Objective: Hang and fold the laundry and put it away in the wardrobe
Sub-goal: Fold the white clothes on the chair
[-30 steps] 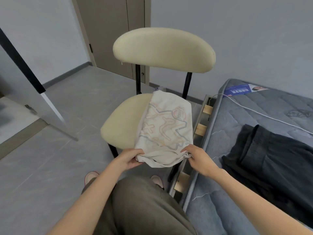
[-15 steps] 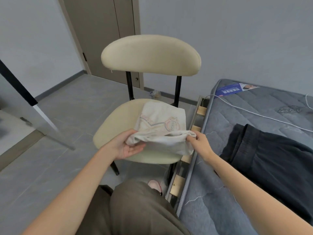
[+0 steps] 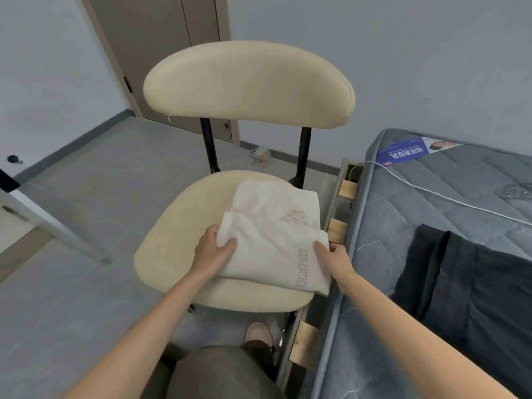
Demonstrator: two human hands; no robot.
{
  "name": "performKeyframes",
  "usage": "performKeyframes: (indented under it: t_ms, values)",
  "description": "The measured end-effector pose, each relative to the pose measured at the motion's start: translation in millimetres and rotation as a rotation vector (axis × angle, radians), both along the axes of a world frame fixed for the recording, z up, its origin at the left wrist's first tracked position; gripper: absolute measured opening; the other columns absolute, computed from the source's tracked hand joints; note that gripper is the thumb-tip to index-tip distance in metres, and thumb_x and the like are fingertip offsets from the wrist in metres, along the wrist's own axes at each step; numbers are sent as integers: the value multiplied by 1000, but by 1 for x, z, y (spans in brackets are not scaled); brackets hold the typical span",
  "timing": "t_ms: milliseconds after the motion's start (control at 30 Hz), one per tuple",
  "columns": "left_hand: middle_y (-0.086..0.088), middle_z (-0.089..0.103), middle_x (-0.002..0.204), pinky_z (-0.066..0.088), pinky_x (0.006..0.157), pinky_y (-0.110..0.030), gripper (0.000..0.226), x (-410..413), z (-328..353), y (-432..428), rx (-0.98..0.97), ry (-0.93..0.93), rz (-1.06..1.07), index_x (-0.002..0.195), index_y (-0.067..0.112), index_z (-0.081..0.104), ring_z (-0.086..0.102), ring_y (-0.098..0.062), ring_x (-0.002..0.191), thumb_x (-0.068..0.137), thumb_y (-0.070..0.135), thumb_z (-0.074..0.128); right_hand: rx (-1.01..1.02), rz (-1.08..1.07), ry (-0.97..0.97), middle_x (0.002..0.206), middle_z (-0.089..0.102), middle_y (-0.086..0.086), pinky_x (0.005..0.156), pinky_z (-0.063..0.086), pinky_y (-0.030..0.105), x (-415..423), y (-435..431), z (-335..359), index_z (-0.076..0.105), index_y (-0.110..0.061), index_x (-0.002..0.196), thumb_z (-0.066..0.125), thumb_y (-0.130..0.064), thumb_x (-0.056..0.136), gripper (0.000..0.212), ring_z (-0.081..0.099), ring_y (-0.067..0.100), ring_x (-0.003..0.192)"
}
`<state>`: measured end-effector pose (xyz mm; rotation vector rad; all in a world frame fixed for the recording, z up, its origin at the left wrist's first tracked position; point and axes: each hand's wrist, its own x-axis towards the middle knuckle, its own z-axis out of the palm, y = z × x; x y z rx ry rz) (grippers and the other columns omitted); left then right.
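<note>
Grey floor tiles ran out to plain walls, with a cream chair [image 3: 172, 254] straight ahead and a mattress [image 3: 374, 269] pressed close beside it at 3 o'clock. A dark garment [image 3: 475, 298] lay spread on the mattress at about 4 o'clock. The white garment [image 3: 276, 254] sat on the chair seat as a thick folded pad, on the seat's 3 o'clock half, and its corner at 5 o'clock hung just over the seat edge toward the bed frame. Its long axis ran away from me, roughly 12 to 6, tipped a little toward 5. The upper layer ended in an edge lying crosswise, 9 to 3, and that edge was what mattered to me. My left hand [image 3: 210, 253] held the edge's 9 o'clock end, thumb laid on top and fingers curled round the cloth. My right hand [image 3: 336, 260] pinched the 3 o'clock end the same way, beside the grey lettering. Both hands sat about equally near, one at each end, so I judged the next move to be a two-handed one: either pressing the fold flat or lifting the pad whole. Lifted, I reckoned the overhanging corner could sag open unless my right hand went under it. Tall brown doors [image 3: 161, 53] stood at 12 o'clock behind the chair, though I could not tell whether they belonged to the wardrobe.
</note>
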<state>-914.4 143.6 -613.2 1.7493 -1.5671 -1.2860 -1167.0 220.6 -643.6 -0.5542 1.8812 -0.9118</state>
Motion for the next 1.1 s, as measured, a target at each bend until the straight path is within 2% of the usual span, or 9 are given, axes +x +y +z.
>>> performKeyframes:
  t_ms: [100, 233, 433, 667, 767, 867, 933, 1000, 1100]
  values:
    - [2, 51, 133, 36, 104, -44, 76, -8, -16, 0, 76, -183, -3, 138, 20, 37, 47, -27, 123, 76, 59, 58, -54, -4, 60, 108, 64, 11, 73, 49, 33, 11, 3, -12, 54, -7, 111, 50, -40, 95, 37, 61, 23, 90]
    - [-1, 57, 125, 33, 98, -39, 65, -20, -25, -6, 7, -382, 52, 127, 15, 48, 52, -27, 117, 83, 62, 52, -171, -19, 177, 101, 58, 2, 76, 45, 34, 25, 2, -15, 45, -14, 112, 40, -34, 100, 24, 56, 20, 92]
    - [-9, 58, 85, 31, 61, -33, 32, -17, -28, -11, -141, -254, 62, 80, 10, 44, 56, -31, 85, 95, 37, 48, -294, -49, 360, 83, 61, 7, 68, 49, 37, 19, -4, -14, 51, -6, 96, 36, -31, 101, 30, 59, 20, 76]
    - [-18, 60, 107, 43, 77, -40, 34, -17, -31, -11, -120, -357, 124, 105, 2, 49, 57, -36, 98, 95, 35, 51, -129, -65, 432, 87, 58, 2, 52, 36, 26, 18, -8, -32, 45, -12, 107, 38, -28, 101, 19, 57, 20, 77]
    - [-16, 50, 118, 41, 83, -44, 32, -14, -23, 3, -395, -458, 112, 115, 3, 47, 50, -36, 106, 91, 21, 59, -188, 42, 700, 116, 52, 7, 69, 42, 31, 17, -3, -24, 43, -11, 121, 44, -17, 97, 24, 49, 19, 96]
    - [-12, 52, 128, 35, 96, -39, 34, -7, -21, 21, -797, -442, -204, 122, 7, 54, 48, -33, 115, 94, 26, 52, -380, 254, 1018, 128, 50, 10, 91, 40, 35, 22, 8, -13, 50, -9, 125, 51, -15, 93, 33, 44, 24, 111]
    - [-3, 37, 149, 16, 114, -35, 57, 1, -23, 30, -740, -499, -593, 140, 16, 42, 31, -25, 137, 94, 49, 40, -513, 504, 1031, 139, 46, 8, 104, 34, 38, 25, 16, -10, 49, -11, 132, 55, -30, 93, 43, 41, 25, 124]
    - [8, 2, 158, -12, 116, -30, 74, 9, -30, 32, -626, -667, -859, 150, 32, 7, -3, -20, 147, 90, 65, 35, -491, 866, 996, 152, 33, 4, 116, 20, 38, 24, 25, -11, 35, -17, 145, 47, -48, 94, 61, 28, 25, 138]
    - [3, -16, 157, -19, 112, -29, 70, 16, -38, 28, -651, -834, -945, 144, 39, -14, -14, -24, 145, 94, 58, 32, -372, 1135, 1028, 160, 10, -4, 120, 3, 35, 19, 34, -19, 12, -29, 152, 36, -59, 94, 69, 6, 23, 147]
